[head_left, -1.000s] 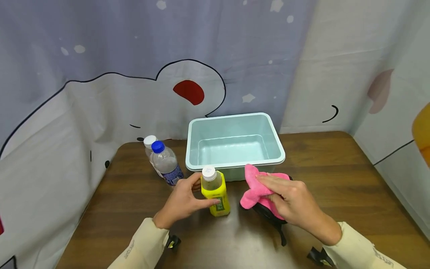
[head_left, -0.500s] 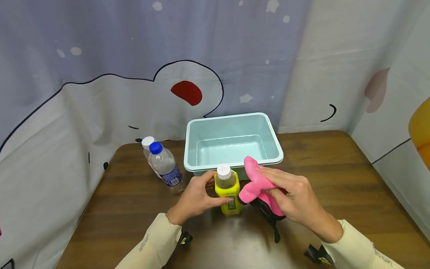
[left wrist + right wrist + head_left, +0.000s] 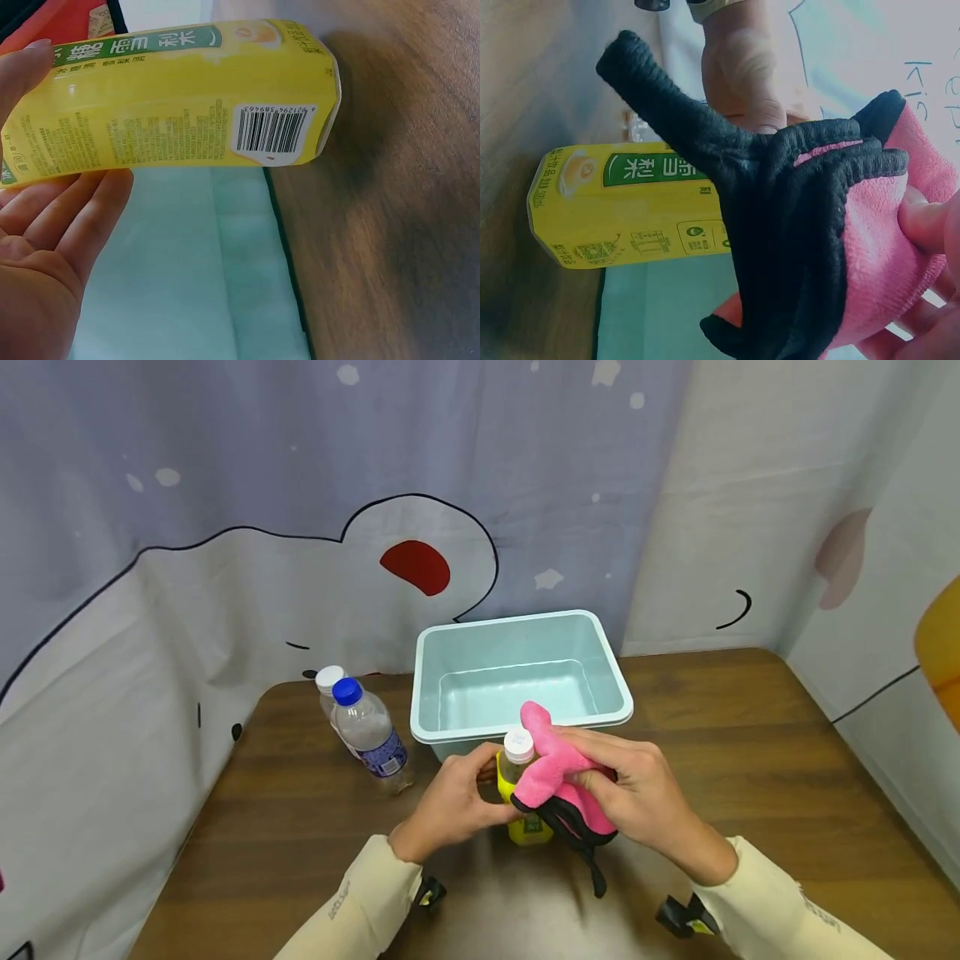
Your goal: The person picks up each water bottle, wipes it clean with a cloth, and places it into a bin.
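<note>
My left hand (image 3: 457,802) holds a yellow-labelled drink bottle (image 3: 529,832) with a white cap, thumb in front and fingers behind. In the left wrist view the bottle (image 3: 180,105) shows its barcode side. A soft pink plush item (image 3: 558,768), with black underside and a dangling black strip, is pinched in my right hand (image 3: 637,785). It overlaps the bottle's right side in the head view; whether they touch I cannot tell. The right wrist view shows its black side (image 3: 787,225) covering the bottle's upper part. What the plush item is stays unclear.
Behind the hands stands a pale green plastic tub (image 3: 480,647) with nothing visible inside. To the left are a blue-capped clear bottle (image 3: 371,735) and a white-capped bottle (image 3: 330,679) partly behind it. A printed curtain (image 3: 225,602) hangs behind the wooden table (image 3: 720,718).
My left hand has moved the yellow bottle to the right. My right hand has brought the pink plush item leftward and slightly up, so it now covers part of the bottle.
</note>
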Motion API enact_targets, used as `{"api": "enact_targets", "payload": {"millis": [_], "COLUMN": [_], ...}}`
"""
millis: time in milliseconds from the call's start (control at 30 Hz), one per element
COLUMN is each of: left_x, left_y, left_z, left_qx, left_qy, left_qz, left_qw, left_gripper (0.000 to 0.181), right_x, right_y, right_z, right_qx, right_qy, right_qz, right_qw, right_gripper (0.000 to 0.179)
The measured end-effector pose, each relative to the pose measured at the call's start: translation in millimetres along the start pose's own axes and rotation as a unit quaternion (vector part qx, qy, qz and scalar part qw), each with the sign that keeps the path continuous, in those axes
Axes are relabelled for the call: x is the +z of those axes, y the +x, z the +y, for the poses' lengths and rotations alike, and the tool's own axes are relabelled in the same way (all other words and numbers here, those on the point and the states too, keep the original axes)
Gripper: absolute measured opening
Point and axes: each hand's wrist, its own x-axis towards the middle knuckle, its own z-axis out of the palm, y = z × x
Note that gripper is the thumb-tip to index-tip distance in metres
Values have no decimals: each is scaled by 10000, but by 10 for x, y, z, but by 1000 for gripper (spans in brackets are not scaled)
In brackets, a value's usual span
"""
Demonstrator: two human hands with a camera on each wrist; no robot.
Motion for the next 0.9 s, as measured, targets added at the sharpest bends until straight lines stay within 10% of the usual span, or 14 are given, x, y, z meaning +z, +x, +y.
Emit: {"api": "enact_targets", "payload": {"millis": [500, 900], "left_x": [62, 103], "left_y": [-12, 0], "left_z": [76, 103], "left_qx": [105, -21], "left_qy": [-105, 64], "left_qz": [-153, -222], "left_qw": [9998, 9997], "left_gripper": [54, 54], "right_x": [11, -54], "right_y": [-23, -17], "right_z": [31, 66], "right_qx": [100, -675], "right_qy": [-586, -1118], "right_qz": [-794, -809], "right_qw": [9951, 9881], "right_gripper": [61, 53]}}
